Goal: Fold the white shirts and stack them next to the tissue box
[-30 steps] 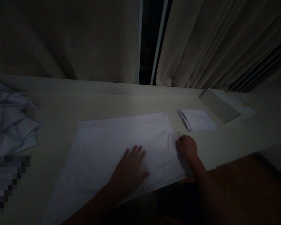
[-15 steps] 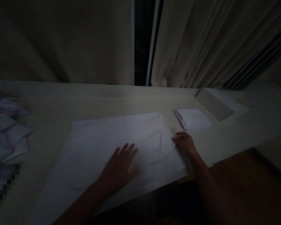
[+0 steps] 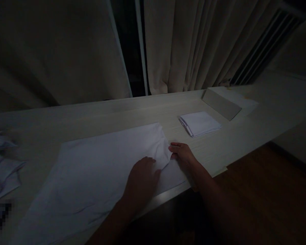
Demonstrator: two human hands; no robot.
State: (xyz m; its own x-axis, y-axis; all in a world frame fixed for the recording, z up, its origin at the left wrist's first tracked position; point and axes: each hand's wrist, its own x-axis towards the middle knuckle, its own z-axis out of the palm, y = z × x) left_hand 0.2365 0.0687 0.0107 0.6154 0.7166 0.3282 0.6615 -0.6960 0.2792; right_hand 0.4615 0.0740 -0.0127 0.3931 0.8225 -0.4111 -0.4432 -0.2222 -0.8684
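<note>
One folded cloth point(image 3: 200, 123) done; both hands, left point(image 3: 142, 177) and right point(image 3: 181, 154), pinch big sheet's point(image 3: 99, 170) right edge, fold barely begun.

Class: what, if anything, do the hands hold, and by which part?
Both the left hand and right hand pinch the white cloth at its bunched right edge.

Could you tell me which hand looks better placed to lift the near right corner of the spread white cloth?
Probably the right hand: its fingers touch the white cloth at that bunched corner, while the left hand rests on the cloth just inside it.
</note>
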